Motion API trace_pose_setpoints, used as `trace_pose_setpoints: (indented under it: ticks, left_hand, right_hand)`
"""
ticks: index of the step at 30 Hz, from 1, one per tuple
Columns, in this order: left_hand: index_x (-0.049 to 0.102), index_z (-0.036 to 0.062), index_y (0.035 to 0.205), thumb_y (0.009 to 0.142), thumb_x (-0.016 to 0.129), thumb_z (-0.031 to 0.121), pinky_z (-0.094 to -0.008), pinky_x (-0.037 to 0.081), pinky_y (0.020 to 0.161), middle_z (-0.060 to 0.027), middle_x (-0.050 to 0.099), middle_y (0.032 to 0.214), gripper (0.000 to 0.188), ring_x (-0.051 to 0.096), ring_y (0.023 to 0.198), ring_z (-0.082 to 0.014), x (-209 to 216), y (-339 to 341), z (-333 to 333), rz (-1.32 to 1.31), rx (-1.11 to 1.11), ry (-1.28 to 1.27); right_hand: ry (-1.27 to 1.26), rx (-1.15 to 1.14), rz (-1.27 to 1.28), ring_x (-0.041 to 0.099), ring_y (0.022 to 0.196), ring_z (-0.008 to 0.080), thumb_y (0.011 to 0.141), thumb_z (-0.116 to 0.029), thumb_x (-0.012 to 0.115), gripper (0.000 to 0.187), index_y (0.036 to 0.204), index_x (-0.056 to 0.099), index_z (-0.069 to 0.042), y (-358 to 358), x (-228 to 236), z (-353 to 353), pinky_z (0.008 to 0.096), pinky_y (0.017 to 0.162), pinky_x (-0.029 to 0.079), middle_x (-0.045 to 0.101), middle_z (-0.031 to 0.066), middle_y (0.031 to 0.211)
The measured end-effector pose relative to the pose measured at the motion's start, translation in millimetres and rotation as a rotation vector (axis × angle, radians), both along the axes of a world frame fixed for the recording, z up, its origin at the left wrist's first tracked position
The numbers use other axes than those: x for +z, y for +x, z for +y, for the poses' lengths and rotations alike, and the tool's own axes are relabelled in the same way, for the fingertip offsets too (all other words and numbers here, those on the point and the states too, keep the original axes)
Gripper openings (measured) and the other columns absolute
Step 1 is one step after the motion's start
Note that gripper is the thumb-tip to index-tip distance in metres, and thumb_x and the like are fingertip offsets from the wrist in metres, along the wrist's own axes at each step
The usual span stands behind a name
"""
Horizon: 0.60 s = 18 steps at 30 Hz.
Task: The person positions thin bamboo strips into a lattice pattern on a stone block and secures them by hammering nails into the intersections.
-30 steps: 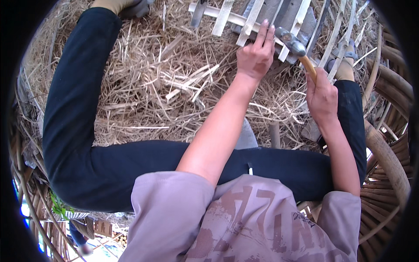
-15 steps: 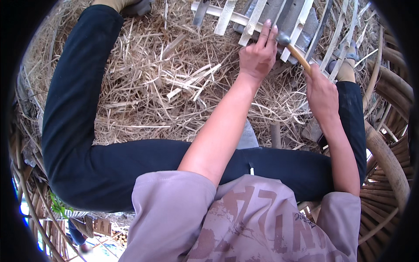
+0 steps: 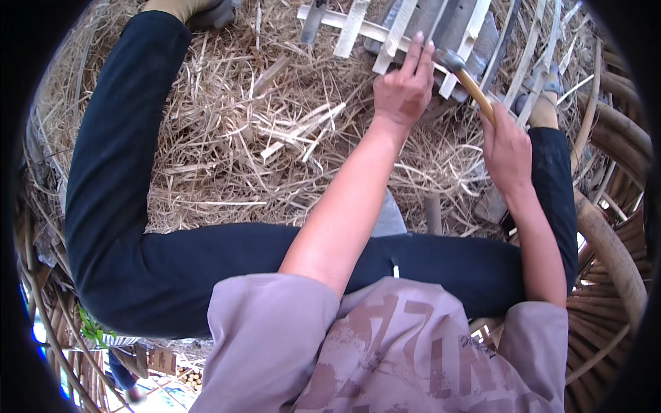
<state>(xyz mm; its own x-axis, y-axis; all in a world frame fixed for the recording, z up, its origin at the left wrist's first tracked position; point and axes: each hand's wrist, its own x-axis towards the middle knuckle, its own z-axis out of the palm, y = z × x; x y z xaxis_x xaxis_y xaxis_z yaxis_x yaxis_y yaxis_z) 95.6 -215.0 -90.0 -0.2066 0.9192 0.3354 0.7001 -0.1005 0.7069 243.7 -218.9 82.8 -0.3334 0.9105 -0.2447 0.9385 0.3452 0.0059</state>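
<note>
My left hand lies at the near edge of a frame of pale and grey bamboo slats. Its index and middle fingers are stretched against the end of a grey slat, while the other fingers are curled and the thumb is hidden. Closed round a hammer's wooden handle is my right hand. The dark metal hammer head hovers just right of my left fingertips, by the frame's pale crosspiece. I cannot make out a nail.
Under the slats lies a grey block. Dry shavings and loose pale strips cover the ground. My legs stretch round the work area. Thick curved bamboo poles stand at the right. Another person's leg shows lower left.
The hammer head has shifted slightly right, away from my left fingertips, and shows more of its side. My left hand stays at the same place on the slats.
</note>
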Motion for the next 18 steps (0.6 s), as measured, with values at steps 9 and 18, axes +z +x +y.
trace_pose_setpoints:
  ticks: [9,18]
  left_hand:
    - [0.071,0.0064,0.123,0.09,0.07,0.023,-0.0321,0.059,0.05,-0.0079,0.062,0.141,0.037,0.071,0.055,-0.0234,2,-2,7,0.039,-0.03,0.003]
    - [0.046,-0.0034,0.146,0.101,0.057,0.031,-0.0347,0.061,0.056,-0.0142,0.046,0.156,0.058,0.075,0.071,-0.0289,8,-10,-2,-0.071,-0.075,-0.137]
  right_hand:
    - [0.048,-0.087,0.254,0.066,0.065,0.0414,0.099,-0.02,0.064,0.015,0.106,0.06,-0.007,-4,5,5,0.0492,0.056,0.05,0.064,0.0199,0.073]
    - [0.041,-0.043,0.273,0.066,0.07,0.0405,0.1,-0.02,0.062,0.015,0.106,0.059,-0.006,-8,12,9,0.0492,0.06,0.051,0.065,0.0199,0.08]
